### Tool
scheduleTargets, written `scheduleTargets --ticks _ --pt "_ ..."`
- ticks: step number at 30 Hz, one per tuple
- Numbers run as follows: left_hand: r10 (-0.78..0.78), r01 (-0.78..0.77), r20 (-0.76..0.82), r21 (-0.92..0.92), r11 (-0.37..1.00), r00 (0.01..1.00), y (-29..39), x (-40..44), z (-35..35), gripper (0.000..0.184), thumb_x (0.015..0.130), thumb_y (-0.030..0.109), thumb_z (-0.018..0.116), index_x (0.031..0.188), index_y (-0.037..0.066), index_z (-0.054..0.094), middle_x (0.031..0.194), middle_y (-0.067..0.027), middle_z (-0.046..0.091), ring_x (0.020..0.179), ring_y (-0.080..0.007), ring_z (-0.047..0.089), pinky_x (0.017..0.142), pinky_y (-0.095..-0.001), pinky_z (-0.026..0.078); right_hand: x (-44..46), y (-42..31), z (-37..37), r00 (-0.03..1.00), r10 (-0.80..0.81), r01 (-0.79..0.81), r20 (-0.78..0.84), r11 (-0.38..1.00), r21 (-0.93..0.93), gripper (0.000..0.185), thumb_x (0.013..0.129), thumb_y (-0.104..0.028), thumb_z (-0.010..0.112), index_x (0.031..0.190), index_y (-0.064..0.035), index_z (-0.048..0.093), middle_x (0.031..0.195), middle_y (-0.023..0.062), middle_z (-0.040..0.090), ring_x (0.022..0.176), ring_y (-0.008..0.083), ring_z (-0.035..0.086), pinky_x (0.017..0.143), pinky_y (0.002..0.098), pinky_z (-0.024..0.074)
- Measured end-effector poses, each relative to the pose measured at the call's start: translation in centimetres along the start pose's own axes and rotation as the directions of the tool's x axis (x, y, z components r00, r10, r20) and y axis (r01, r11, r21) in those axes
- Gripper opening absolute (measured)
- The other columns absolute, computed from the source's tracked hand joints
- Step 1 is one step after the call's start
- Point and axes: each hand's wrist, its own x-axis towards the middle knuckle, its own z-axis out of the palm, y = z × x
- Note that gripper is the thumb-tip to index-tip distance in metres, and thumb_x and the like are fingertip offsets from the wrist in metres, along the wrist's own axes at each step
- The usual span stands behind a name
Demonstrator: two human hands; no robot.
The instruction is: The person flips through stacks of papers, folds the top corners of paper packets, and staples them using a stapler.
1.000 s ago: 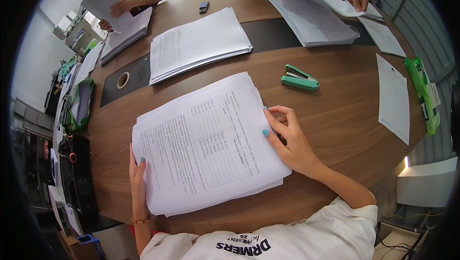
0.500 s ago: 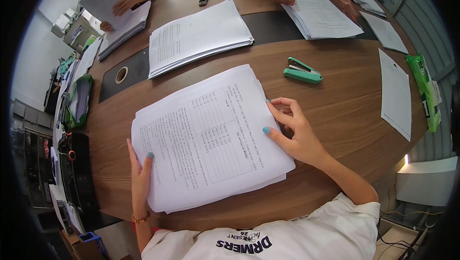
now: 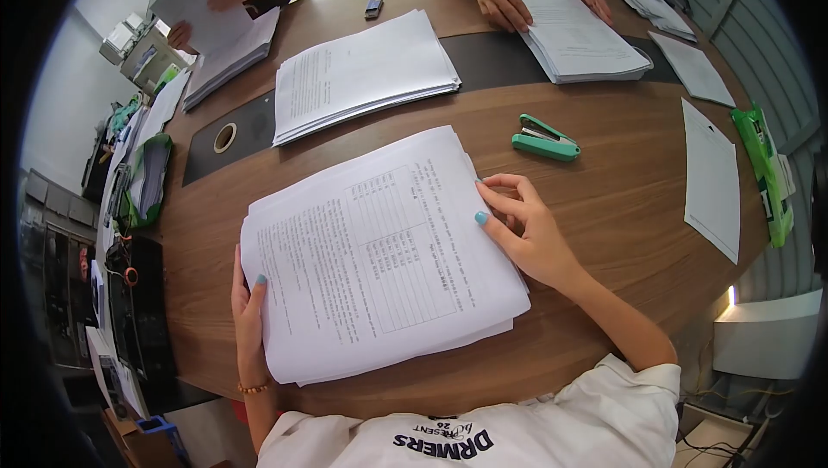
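Observation:
A thick stack of printed paper [image 3: 362, 261] lies in front of me, slightly uneven at its edges, with text and a table on the top sheet. My left hand [image 3: 249, 317] grips the left edge, thumb on top and the other fingers along the side, partly hidden. At the right edge, my right hand [image 3: 530, 231] closes on the stack, with its thumb and index fingertip at the border of the sheets. Beyond that hand rests a green stapler [image 3: 546, 140], apart from the paper.
Another paper stack [image 3: 366, 75] lies farther back, near a tape roll [image 3: 225, 138] and a small dark box [image 3: 373, 8]. Across the table, one person handles a stack [image 3: 582, 37]; another lifts sheets [image 3: 194, 6]. A loose sheet [image 3: 711, 179] and green package [image 3: 766, 175] lie right.
My hands keep their hold on the stack with little movement. The view has shifted slightly. Across the table, the co-workers' hands have moved a little on their papers.

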Motion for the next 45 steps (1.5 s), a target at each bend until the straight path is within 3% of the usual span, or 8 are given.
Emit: scheduleTargets --ticks 14,19,26,29,32,38,43,45 --pt "-0.033 0.034 -0.02 0.025 0.999 0.999 0.0 -0.1 0.1 0.065 0.086 0.004 0.04 0.143 0.005 0.008 0.144 -0.015 0.022 0.126 -0.0167 0.033 0.102 -0.0267 0.029 1.0 0.7 0.3 0.999 0.032 -0.032 0.03 0.999 0.004 0.041 0.087 -0.013 0.053 0.127 -0.0053 0.048 0.12 0.0059 0.041 0.074 0.006 0.046 0.063 0.0195 0.0407" --pt "0.012 -0.012 -0.008 -0.005 1.0 1.0 -0.1 0.0 0.0 0.068 0.084 0.004 0.041 0.143 0.006 0.006 0.145 -0.0154 0.018 0.13 -0.02 0.028 0.105 -0.0286 0.024 2.5 0.0 0.7 0.986 0.163 -0.164 0.028 0.939 0.303 0.039 0.089 -0.013 0.051 0.128 -0.005 0.047 0.121 0.0053 0.037 0.085 0.0059 0.046 0.074 0.0206 0.0417" --pt "0.053 -0.054 0.008 0.115 0.992 0.999 0.6 0.0 0.8 0.068 0.084 0.006 0.043 0.143 0.006 0.008 0.146 -0.0153 0.013 0.134 -0.0226 0.018 0.108 -0.0316 0.016 2.4 1.0 1.4 0.984 0.169 -0.18 0.062 0.923 0.339 0.039 0.089 -0.011 0.051 0.127 -0.0042 0.048 0.124 0.0056 0.036 0.102 0.0076 0.043 0.087 0.0224 0.0377" --pt "0.055 -0.055 -0.004 0.05 0.997 0.998 0.5 -0.1 0.9 0.068 0.085 0.006 0.043 0.143 0.006 0.007 0.146 -0.0153 0.013 0.134 -0.0226 0.016 0.108 -0.0314 0.014 2.8 1.5 1.6 0.995 0.101 -0.085 -0.019 0.918 0.387 0.041 0.086 -0.008 0.054 0.126 -0.0027 0.048 0.122 0.0061 0.036 0.067 0.0041 0.048 0.063 0.0188 0.0459" --pt "0.055 -0.054 -0.009 0.034 0.998 0.998 0.5 0.0 0.9 0.068 0.085 0.007 0.044 0.142 0.006 0.007 0.146 -0.0157 0.013 0.134 -0.0228 0.017 0.108 -0.0316 0.015 2.5 0.7 2.2 0.995 0.092 -0.074 -0.046 0.954 0.291 0.042 0.086 -0.008 0.054 0.127 -0.0035 0.047 0.122 0.0079 0.036 0.065 0.0034 0.049 0.06 0.0175 0.0467" --pt "0.089 -0.09 0.02 0.07 0.993 0.996 0.0 0.0 0.6 0.068 0.086 0.009 0.044 0.142 0.006 0.006 0.145 -0.0166 0.014 0.132 -0.0223 0.019 0.107 -0.0308 0.016 2.4 0.9 2.7 0.995 0.076 -0.056 -0.066 0.964 0.26 0.042 0.086 -0.01 0.055 0.128 -0.0064 0.047 0.123 0.0084 0.036 0.072 0.0038 0.051 0.063 0.0174 0.0473" --pt "0.111 -0.126 -0.104 -0.145 0.981 0.988 -2.0 0.3 0.3 0.067 0.087 0.007 0.043 0.141 -0.001 0.005 0.143 -0.0162 0.018 0.131 -0.021 0.022 0.106 -0.0294 0.018 2.7 2.3 2.6 0.995 0.012 0.012 -0.097 0.97 0.244 0.042 0.086 -0.011 0.055 0.128 -0.0073 0.048 0.124 0.0073 0.038 0.088 0.0062 0.049 0.075 0.0196 0.0447" --pt "0.117 -0.125 -0.055 -0.176 0.976 0.992 -2.3 0.6 -0.2 0.067 0.087 0.006 0.042 0.141 -0.002 0.004 0.143 -0.0162 0.019 0.13 -0.0212 0.023 0.106 -0.0294 0.018 2.9 2.5 2.5 0.991 0.116 -0.087 -0.062 0.931 0.354 0.043 0.086 -0.012 0.055 0.128 -0.0066 0.047 0.125 0.007 0.04 0.095 0.0075 0.047 0.08 0.0205 0.0424"
